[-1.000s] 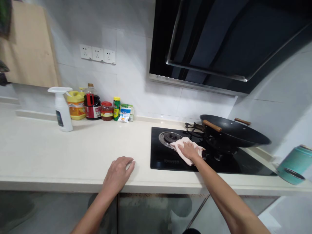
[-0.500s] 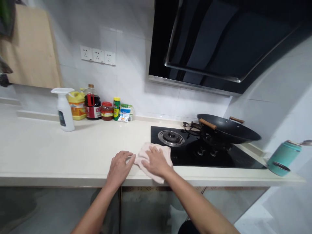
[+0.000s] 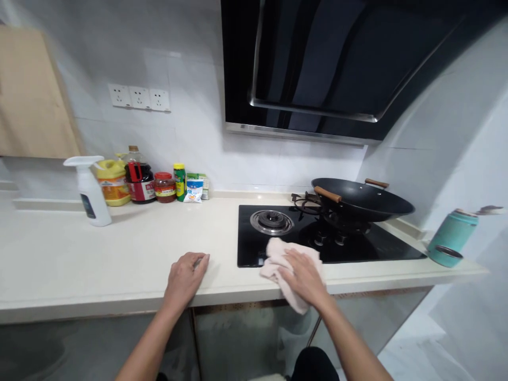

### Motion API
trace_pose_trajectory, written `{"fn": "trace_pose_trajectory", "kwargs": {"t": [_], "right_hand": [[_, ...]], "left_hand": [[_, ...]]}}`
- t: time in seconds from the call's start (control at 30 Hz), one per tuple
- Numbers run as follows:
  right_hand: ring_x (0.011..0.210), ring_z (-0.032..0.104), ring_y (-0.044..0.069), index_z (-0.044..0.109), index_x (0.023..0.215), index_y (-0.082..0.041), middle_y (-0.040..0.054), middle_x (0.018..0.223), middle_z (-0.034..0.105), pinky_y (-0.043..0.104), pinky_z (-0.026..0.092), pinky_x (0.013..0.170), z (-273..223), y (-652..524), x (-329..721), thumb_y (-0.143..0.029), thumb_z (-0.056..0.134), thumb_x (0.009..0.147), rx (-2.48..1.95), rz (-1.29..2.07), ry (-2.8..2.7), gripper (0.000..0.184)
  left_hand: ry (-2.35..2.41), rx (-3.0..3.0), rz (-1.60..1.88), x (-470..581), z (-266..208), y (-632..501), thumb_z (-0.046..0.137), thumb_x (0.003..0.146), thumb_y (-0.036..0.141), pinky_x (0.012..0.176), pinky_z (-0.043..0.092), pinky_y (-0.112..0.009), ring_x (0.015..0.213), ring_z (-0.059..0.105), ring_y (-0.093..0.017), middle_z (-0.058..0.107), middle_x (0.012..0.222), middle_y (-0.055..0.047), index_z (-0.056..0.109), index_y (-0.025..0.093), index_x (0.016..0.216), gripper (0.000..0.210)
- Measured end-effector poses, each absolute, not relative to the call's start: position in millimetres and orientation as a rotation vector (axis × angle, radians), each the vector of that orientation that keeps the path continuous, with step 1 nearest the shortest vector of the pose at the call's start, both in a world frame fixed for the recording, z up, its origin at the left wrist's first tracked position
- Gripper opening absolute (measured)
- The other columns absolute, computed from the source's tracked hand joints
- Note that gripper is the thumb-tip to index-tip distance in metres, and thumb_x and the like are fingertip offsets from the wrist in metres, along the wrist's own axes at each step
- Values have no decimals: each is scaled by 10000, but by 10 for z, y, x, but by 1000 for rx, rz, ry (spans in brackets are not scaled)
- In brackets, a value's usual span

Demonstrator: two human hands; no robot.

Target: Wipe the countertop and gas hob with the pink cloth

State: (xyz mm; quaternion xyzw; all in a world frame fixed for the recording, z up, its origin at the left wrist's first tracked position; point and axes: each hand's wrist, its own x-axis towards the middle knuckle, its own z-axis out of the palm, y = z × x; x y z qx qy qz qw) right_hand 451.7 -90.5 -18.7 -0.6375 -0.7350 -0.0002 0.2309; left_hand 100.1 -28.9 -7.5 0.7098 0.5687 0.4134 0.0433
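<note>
Pressing the pink cloth (image 3: 278, 262), the right hand (image 3: 304, 276) lies splayed; at its nine o'clock, the left hand (image 3: 183, 276) sits half-unfurled, empty!

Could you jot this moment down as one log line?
right hand: on pale pink cloth, over front edge of cooktop | left hand: at counter | wok: on cooktop

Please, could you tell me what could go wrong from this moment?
Part of the cloth under the right hand hangs over the front edge of the counter, so it might slip off if the hand lifts.
The stove knobs are close to the cloth's far side; a wide wipe might turn one.
The wok has a wooden handle pointing toward the hand's side; reaching further back might bump it.
</note>
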Motion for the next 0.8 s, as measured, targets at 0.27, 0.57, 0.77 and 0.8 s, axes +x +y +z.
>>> {"fn": "trace_pose_trajectory", "kwargs": {"t": [0.27,0.57,0.77,0.8], "right_hand": [[1133,568,364,699,1131,-135,194,1228,641,477,434,949,-497,-1214,6106,-558,370,947,-2245,-501,-1468,566],[1083,535,374,706,1036,-130,208,1152,636,493,410,899,-332,-1200,5472,-534,381,946,-2283,-491,-1435,526],[1040,498,370,671,1078,-166,188,1108,603,544,369,909,-436,-1117,3785,-549,486,930,-1868,-337,-1757,450],[1046,496,370,666,1098,-177,186,1127,601,556,368,911,-485,-1097,3531,-561,515,921,-1749,-341,-1799,449]], "left_hand": [[1760,2288,1226,1044,-64,-316,429,946,506,935,474,-408,1050,679,-277,761,1042,-91,731,213,943,421],[1745,2286,1264,1085,-52,-332,432,956,494,939,470,-408,1018,681,-268,755,1022,-88,728,205,939,415],[1728,2212,1294,1060,-65,-319,444,944,495,950,485,-391,1030,684,-258,759,1035,-81,737,209,940,409],[1717,2183,1303,1051,-64,-313,450,939,504,937,493,-375,1011,689,-248,762,1029,-75,738,213,932,410]]}}
